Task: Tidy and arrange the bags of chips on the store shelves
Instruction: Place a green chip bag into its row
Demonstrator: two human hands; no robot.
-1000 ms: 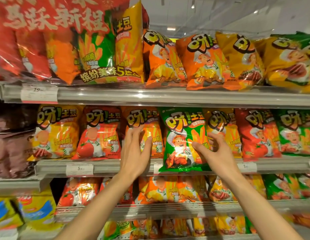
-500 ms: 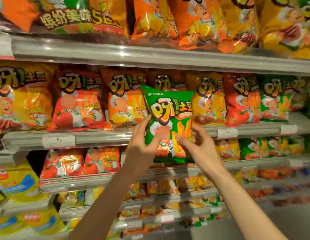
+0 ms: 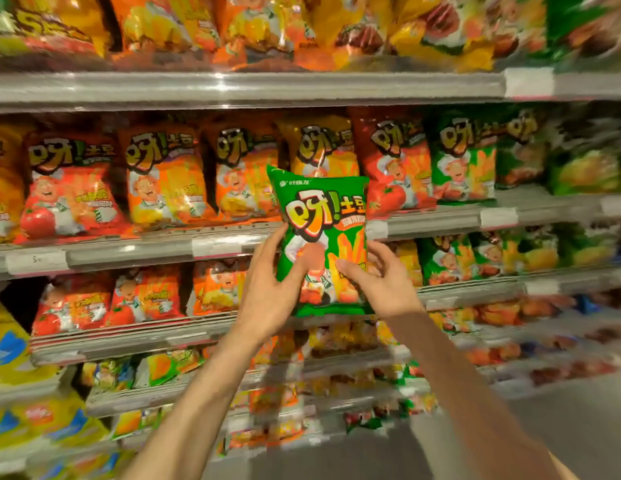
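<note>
A green chip bag [image 3: 322, 216] is held upright in front of the shelves, off the shelf. My left hand [image 3: 267, 289] grips its lower left edge, thumb on the front. My right hand [image 3: 382, 282] grips its lower right edge, thumb across the front. Behind it the middle shelf [image 3: 129, 247] carries a row of red bags [image 3: 70, 188], orange bags [image 3: 163, 181] and, further right, green bags [image 3: 465, 161] of the same brand. A dim gap shows in that row right behind the held bag.
The shelf above [image 3: 233, 88] holds larger orange and yellow bags. Lower shelves [image 3: 129, 337] carry smaller red, orange and green bags. Yellow and blue packs [image 3: 11, 351] stand at the far left. Grey floor [image 3: 562, 410] lies at the lower right. The view is motion-blurred.
Both hands took hold of the green bag and pulled it off the middle shelf, down and to the right. The view has shifted lower along the shelves.
</note>
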